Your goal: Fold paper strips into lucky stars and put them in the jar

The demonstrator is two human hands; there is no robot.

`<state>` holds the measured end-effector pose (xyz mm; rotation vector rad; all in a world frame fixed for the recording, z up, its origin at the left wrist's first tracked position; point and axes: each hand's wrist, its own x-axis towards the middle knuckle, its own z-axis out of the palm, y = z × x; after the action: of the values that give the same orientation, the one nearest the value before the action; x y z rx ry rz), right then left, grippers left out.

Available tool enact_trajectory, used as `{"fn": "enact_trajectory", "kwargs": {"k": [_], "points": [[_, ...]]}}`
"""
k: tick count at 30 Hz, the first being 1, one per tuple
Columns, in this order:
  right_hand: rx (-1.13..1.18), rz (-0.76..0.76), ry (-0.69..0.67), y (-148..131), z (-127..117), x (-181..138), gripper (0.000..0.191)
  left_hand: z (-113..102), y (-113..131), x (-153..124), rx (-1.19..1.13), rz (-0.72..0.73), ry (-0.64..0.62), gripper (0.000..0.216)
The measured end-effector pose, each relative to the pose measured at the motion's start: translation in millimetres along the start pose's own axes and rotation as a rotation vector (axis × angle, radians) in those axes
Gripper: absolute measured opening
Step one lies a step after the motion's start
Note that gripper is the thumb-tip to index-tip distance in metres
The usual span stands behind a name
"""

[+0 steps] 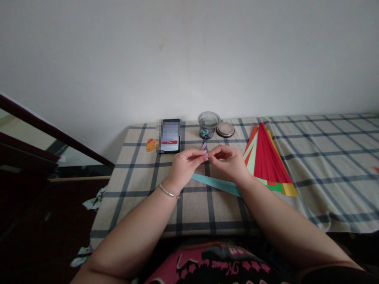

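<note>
A small folded purple paper strip [204, 146] is pinched between my two hands above the table. My left hand [187, 162], with a silver bangle at its wrist, closes thumb and forefinger on it from the left. From the right, the fingertips of my right hand [229, 161] press at the strip's other side. Below both hands a light blue paper strip [216, 184] lies slantwise on the cloth, its right end behind my right forearm. Fanned strips of red paper [268, 157] lie to the right, with orange, pale green, green and yellow ones around them.
Near the wall stands a clear jar [209, 124] holding small folded paper pieces, its lid [225, 129] beside it. A phone [170, 136] leans on an orange bear-shaped stand [151, 144]. A checked cloth [142, 189] covers the table. A dark railing [59, 130] rises at left.
</note>
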<state>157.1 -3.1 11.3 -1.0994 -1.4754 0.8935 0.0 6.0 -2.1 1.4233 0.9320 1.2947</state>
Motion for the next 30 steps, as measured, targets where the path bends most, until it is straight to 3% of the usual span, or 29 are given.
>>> {"fn": "enact_trajectory", "kwargs": {"k": [12, 24, 30], "points": [[0.043, 0.039, 0.004, 2.3, 0.1, 2.4, 0.019, -1.1, 4.4, 0.9, 0.100, 0.008, -0.009, 0.023], [0.102, 0.054, -0.051, 4.0, 0.0, 4.7, 0.026, 0.8, 1.0, 1.2, -0.126, -0.087, -0.095, 0.029], [0.097, 0.046, -0.053, 2.2, -0.4, 4.1, 0.030, 1.1, 0.8, 1.6, -0.141, -0.095, -0.055, 0.027]]}}
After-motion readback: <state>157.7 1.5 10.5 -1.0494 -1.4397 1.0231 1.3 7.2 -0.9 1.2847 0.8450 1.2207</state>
